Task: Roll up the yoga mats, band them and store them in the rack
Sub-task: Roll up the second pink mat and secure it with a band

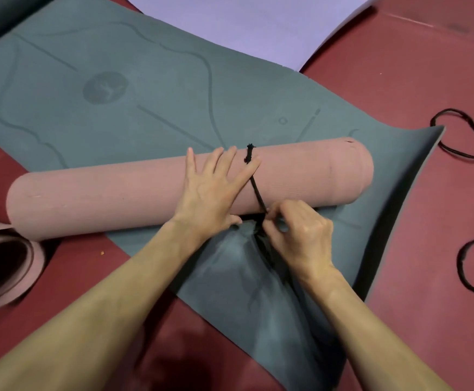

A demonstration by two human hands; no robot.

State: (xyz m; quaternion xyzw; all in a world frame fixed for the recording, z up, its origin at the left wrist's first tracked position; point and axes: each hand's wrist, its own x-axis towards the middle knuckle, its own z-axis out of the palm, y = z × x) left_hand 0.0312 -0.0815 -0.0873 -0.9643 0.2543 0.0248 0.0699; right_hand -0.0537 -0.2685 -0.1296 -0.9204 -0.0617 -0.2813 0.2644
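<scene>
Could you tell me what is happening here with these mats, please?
A person is banding a rolled pink mat that lies across an unrolled green mat. The left hand presses flat on the roll, while the right hand pinches the black band at the roll's near side. Spare bands lie on the floor nearby.

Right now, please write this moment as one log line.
step: banding | left hand: flat on pink rolled mat | right hand: pinches black band
</scene>
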